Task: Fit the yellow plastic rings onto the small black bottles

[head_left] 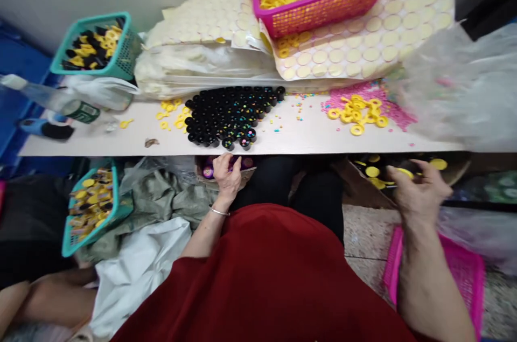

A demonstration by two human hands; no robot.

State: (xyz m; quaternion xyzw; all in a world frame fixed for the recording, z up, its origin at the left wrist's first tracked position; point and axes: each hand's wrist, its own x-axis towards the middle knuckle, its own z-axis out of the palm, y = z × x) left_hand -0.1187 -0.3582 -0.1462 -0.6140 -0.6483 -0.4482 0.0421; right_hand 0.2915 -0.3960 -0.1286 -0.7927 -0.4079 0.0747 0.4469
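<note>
My left hand (227, 174) is at the table's front edge, over a small box of purple round pieces (208, 172). Its fingers are bent, with a gap between thumb and forefinger, and no object shows in it. Out to the right, my right hand (424, 188) has thumb and forefinger around a yellow round cap (405, 173), above a cardboard box (363, 183) of black and yellow pieces. On the table stands a cluster of black cups (226, 110), some with coloured beads inside. Yellow ring-ended pieces (357, 114) lie on pink beads (335, 98).
A pink basket (323, 16) of yellow rings stands on sticker sheets (363, 56). Teal baskets (129, 51) are at left, one below table height. A bottle (60, 102) lies by them. A pink crate (464, 272) sits under my right arm. Another person's limb (56, 299) shows lower left.
</note>
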